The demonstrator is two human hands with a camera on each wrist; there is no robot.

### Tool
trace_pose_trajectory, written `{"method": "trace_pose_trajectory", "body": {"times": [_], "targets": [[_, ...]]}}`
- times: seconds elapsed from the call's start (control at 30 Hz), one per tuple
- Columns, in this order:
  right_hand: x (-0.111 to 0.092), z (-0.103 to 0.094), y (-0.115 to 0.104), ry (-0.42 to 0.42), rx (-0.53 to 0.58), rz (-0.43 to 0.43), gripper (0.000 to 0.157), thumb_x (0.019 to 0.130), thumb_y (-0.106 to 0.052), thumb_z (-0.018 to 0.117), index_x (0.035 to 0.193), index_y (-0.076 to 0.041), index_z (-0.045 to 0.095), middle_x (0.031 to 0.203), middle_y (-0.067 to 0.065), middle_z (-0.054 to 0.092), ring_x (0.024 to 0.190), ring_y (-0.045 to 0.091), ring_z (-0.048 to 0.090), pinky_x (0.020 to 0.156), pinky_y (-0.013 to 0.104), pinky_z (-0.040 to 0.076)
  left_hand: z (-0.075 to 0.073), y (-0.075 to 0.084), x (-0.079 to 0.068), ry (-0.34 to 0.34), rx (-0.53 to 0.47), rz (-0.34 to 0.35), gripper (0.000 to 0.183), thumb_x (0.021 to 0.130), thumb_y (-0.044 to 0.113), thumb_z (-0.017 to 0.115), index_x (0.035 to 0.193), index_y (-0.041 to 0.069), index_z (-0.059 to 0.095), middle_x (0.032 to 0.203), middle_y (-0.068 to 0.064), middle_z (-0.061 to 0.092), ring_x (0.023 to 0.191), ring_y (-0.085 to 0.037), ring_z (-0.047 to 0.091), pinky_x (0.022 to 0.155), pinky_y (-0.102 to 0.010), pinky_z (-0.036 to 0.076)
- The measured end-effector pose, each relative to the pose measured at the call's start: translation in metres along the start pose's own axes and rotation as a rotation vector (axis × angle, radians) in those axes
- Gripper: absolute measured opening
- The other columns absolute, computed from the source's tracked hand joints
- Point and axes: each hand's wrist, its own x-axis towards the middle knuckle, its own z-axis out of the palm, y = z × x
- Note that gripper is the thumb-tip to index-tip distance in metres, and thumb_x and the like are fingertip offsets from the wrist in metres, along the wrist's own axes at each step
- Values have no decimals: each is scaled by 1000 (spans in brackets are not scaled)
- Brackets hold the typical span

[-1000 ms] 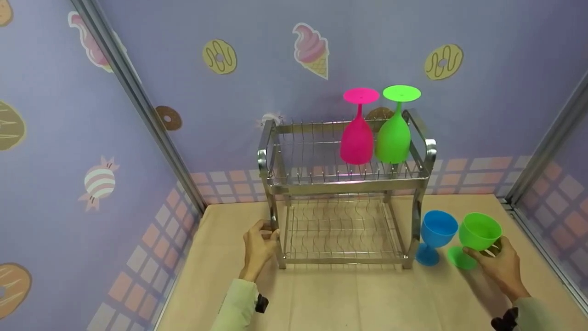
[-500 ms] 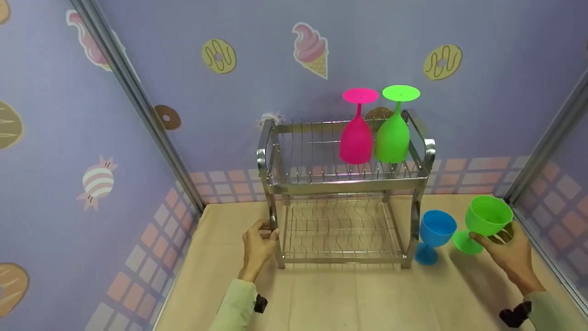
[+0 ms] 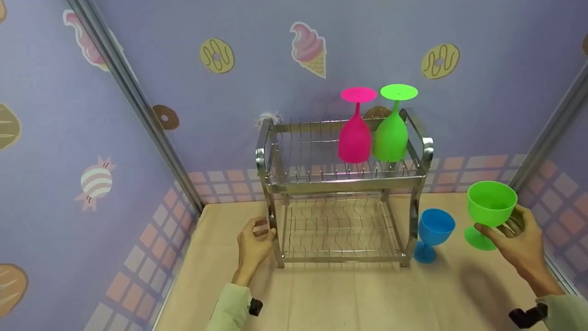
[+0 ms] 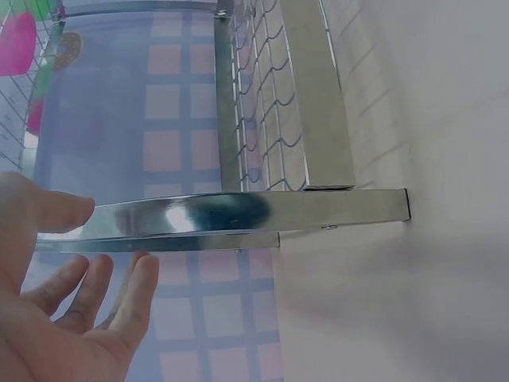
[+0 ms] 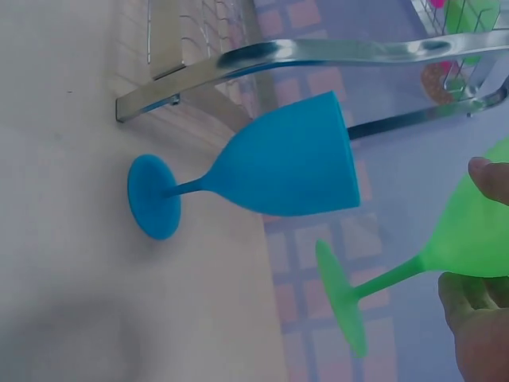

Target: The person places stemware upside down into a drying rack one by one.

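Observation:
My right hand (image 3: 523,236) pinches a green plastic goblet (image 3: 492,204) by its bowl, thumb on one side and fingers on the other. The goblet is upright and raised off the table. A blue goblet (image 3: 435,227) stands upright on the table, beside the right front post of a two-tier metal dish rack (image 3: 344,187). My left hand (image 3: 254,246) is at the rack's left front post (image 4: 183,215), with the thumb and loosely spread fingers on either side of it. In the left wrist view a gap shows between the fingertips and the post.
On the rack's upper tier a pink goblet (image 3: 355,142) and another green goblet (image 3: 391,140) stand upside down, side by side at the right. The rack's lower wire tier (image 3: 340,230) holds nothing. Patterned walls (image 3: 257,59) enclose the table (image 3: 340,299).
My right hand has lifted the green goblet up and to the right, away from the blue one. My left hand has loosened at the post and shifted slightly left.

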Motion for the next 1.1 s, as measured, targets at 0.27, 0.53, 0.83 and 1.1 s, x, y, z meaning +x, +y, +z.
{"method": "trace_pose_trajectory", "body": {"times": [0.27, 0.53, 0.83, 1.1], "targets": [[-6, 4, -25, 1, 11, -160, 91, 70, 23, 87, 150, 6, 49, 135, -17, 59, 120, -5, 59, 98, 1, 48, -7, 20, -10, -34, 19, 71, 39, 91, 2, 81, 127, -4, 68, 127, -24, 71, 106, -44, 74, 94, -55, 65], [-14, 20, -58, -68, -65, -392, 92, 56, 23, 95, 141, 5, 62, 136, -20, 62, 121, -10, 61, 102, 3, 48, -3, 47, -22, -127, 10, 193, 44, 91, 10, 85, 131, 3, 68, 130, -17, 72, 110, -36, 74, 95, -53, 64], [-28, 49, -94, -78, -244, -594, 96, 44, 14, 102, 134, 1, 70, 124, 20, 71, 117, -9, 58, 102, 0, 42, 10, 76, -37, -319, -61, 313, 55, 91, 24, 86, 141, 14, 64, 141, -10, 67, 125, -32, 70, 103, -49, 62], [-47, 82, -120, -153, -357, -653, 102, 43, 15, 103, 138, -2, 67, 131, 23, 67, 116, 43, 69, 111, 7, 41, 23, 98, -48, -436, -70, 358, 65, 91, 28, 84, 148, 12, 57, 151, -11, 61, 134, -33, 64, 108, -47, 60]]}}
